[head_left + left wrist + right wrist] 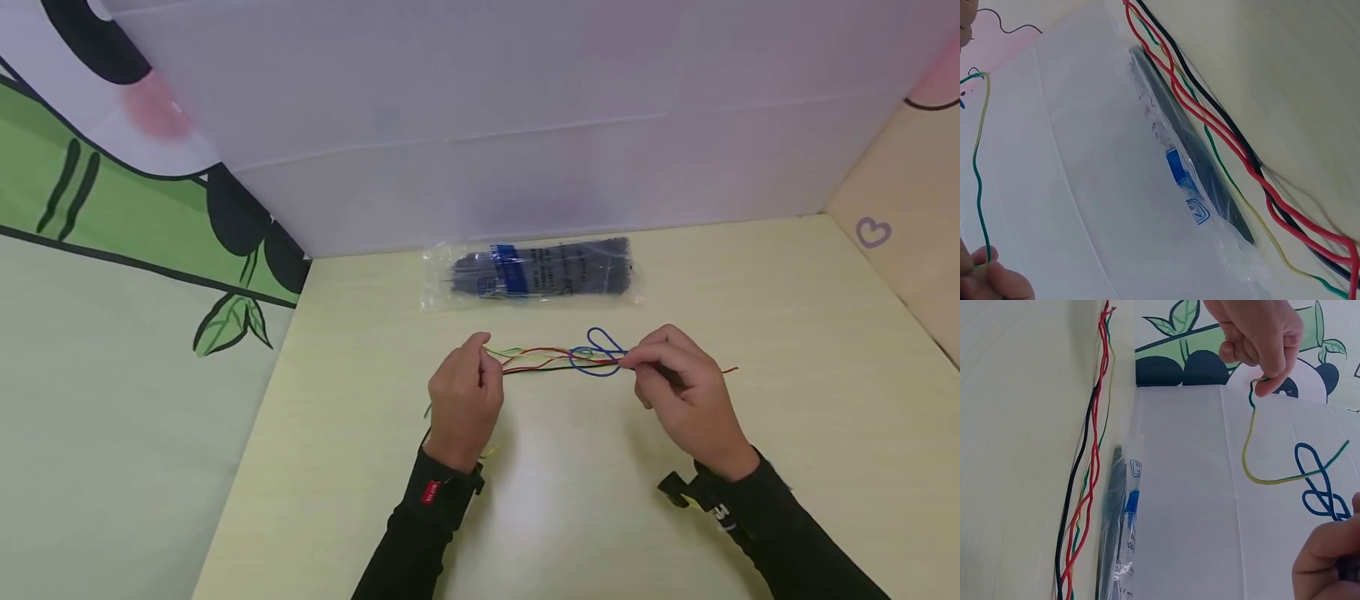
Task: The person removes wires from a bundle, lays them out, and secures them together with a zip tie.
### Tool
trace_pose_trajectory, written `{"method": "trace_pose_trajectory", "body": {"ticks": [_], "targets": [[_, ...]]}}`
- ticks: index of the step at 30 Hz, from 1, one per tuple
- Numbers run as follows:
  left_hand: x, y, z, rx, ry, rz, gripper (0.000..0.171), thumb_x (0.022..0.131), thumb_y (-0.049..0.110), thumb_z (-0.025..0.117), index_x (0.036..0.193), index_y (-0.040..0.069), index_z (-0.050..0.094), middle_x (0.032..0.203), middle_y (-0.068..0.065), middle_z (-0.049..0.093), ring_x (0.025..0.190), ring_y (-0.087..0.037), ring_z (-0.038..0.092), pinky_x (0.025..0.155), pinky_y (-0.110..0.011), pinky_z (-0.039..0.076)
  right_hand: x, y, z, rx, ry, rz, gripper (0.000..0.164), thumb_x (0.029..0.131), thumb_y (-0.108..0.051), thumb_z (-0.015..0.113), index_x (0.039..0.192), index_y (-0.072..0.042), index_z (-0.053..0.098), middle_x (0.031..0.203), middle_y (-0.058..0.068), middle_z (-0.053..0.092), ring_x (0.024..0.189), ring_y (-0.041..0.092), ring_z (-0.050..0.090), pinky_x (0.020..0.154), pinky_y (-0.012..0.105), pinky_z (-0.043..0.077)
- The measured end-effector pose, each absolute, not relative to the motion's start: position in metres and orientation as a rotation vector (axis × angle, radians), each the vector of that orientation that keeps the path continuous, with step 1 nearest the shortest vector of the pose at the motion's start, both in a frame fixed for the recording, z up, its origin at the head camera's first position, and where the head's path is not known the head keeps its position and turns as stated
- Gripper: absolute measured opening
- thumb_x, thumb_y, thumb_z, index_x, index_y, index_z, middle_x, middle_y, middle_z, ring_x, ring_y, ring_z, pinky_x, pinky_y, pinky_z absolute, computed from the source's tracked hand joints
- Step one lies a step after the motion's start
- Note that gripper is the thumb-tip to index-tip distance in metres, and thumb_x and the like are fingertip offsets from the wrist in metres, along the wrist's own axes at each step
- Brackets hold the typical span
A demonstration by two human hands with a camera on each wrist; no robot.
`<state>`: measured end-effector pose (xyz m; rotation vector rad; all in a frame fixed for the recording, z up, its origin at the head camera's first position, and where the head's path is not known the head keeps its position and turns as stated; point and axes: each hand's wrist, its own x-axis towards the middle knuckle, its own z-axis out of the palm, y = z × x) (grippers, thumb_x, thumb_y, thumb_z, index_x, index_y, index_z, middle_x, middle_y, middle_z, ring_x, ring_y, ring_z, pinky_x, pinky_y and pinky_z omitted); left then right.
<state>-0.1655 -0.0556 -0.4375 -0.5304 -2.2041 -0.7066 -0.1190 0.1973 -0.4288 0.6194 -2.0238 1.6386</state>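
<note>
Between finger and thumb, my left hand [465, 404] pinches the end of a thin yellow-green wire [1247, 444]. That wire curves down and runs toward my right hand [690, 400], its free tip crossing a looped blue wire [1300, 456]. The fingertips of my right hand pinch the bundled blue wire, whose loops stick out to the left of them in the head view. Below both hands, red wires [1095, 450], a black wire [1071, 475] and another yellow-green wire [1109, 394] lie lengthwise on the table. The right palm is partly hidden.
Behind the wires lies a clear plastic bag [555, 268] of long dark strips with a blue label. A white printed backdrop [525, 183] stands at the back edge of the pale table [525, 533]. Each wrist carries a strapped-on camera over a black sleeve.
</note>
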Motion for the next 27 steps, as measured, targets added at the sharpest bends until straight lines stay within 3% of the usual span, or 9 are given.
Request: {"method": "trace_pose_trajectory", "body": {"ticks": [9,14,17,21,27], "targets": [[-0.164,-0.055,-0.44,-0.587,-2.212,-0.577,0.02,0.09,0.0,0.055,0.106,-0.002,0.066,0.06,-0.004,0.052,0.053,-0.014,0.044,0.048,-0.024,0.045,-0.121,0.204,-0.414,0.775,-1.683,1.931,0.026,0.085,0.028,0.038,0.094,0.019,0.06,0.087,0.013,0.05,0.062,0.016,0.049,0.055,0.026,0.039],[-0.163,-0.056,-0.441,-0.561,-2.233,-0.607,0.021,0.09,0.0,0.053,0.106,0.0,0.067,0.06,-0.004,0.052,0.053,-0.014,0.044,0.048,-0.024,0.045,-0.135,0.256,-0.413,0.269,-2.077,1.21,0.023,0.088,0.012,0.046,0.092,0.012,0.069,0.087,0.017,0.053,0.075,0.008,0.047,0.065,0.018,0.035],[-0.162,-0.057,-0.442,-0.564,-2.245,-0.629,0.021,0.091,0.001,0.053,0.107,-0.001,0.067,0.06,-0.003,0.051,0.053,-0.013,0.044,0.048,-0.024,0.044,-0.143,0.305,-0.424,-0.044,-2.464,0.797,0.028,0.089,0.005,0.044,0.098,0.008,0.07,0.094,0.024,0.054,0.085,0.022,0.052,0.07,0.031,0.04],[-0.16,-0.057,-0.444,-0.566,-2.266,-0.664,0.022,0.091,0.002,0.054,0.109,-0.001,0.067,0.06,-0.003,0.051,0.053,-0.013,0.043,0.047,-0.023,0.042,-0.15,0.352,-0.45,-0.165,-2.837,0.698,0.032,0.09,0.007,0.039,0.106,0.012,0.066,0.105,0.034,0.053,0.098,0.049,0.05,0.074,0.058,0.041],[-0.162,-0.052,-0.447,-0.584,-2.299,-0.679,0.024,0.093,0.003,0.052,0.112,-0.001,0.066,0.061,-0.003,0.054,0.054,-0.013,0.045,0.047,-0.024,0.042,-0.155,0.379,-0.473,-0.213,-3.018,0.816,0.034,0.099,-0.007,0.039,0.124,0.011,0.055,0.117,0.036,0.053,0.104,0.05,0.05,0.077,0.059,0.042]]}}
